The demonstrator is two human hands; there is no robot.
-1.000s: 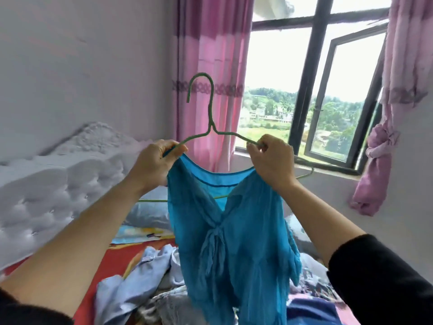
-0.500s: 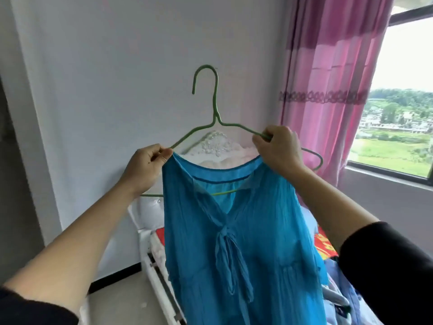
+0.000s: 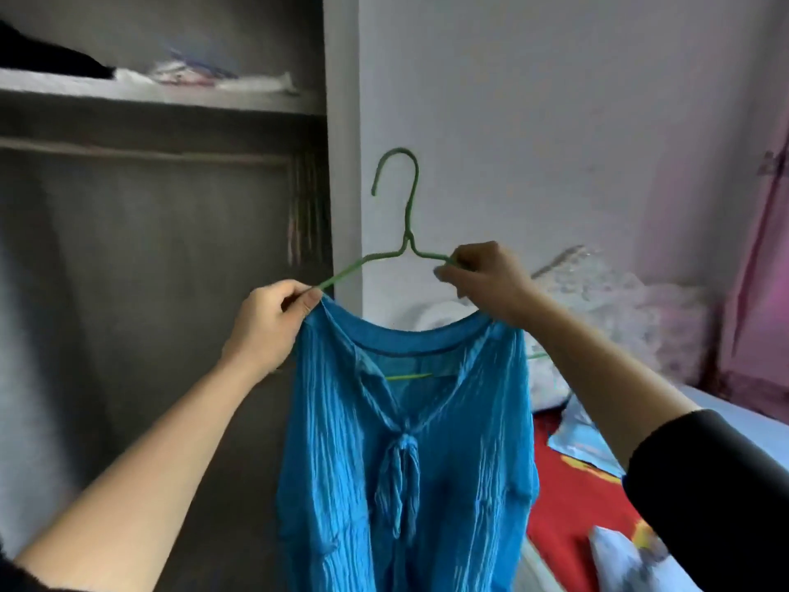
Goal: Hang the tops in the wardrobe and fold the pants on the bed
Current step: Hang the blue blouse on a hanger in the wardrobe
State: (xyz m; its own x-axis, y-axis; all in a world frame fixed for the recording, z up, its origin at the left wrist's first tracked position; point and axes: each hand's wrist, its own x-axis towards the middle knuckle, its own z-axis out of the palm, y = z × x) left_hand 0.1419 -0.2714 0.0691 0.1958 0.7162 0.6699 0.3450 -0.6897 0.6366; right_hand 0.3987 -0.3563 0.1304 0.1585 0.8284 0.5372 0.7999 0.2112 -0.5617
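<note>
A crinkled blue top (image 3: 405,455) with a tied front hangs on a green wire hanger (image 3: 407,232), held up in front of me. My left hand (image 3: 267,326) pinches the top's left shoulder against the hanger's left arm. My right hand (image 3: 486,279) grips the hanger's right arm at the other shoulder. The hook points up and left, free of any rail. The open dark wardrobe (image 3: 149,271) fills the left of the view, with its hanging rail (image 3: 141,149) above and left of the hook.
A wardrobe shelf (image 3: 162,96) above the rail carries folded items. The wardrobe's side panel (image 3: 341,121) stands just behind the hanger. At right lies the bed (image 3: 572,519) with a red cover, a white headboard (image 3: 597,301) and loose clothes. Pink curtain (image 3: 764,292) at far right.
My view has swung left from the window and bed to the wardrobe. Both hands keep the same hold on the hanger and blue top, which came round with me.
</note>
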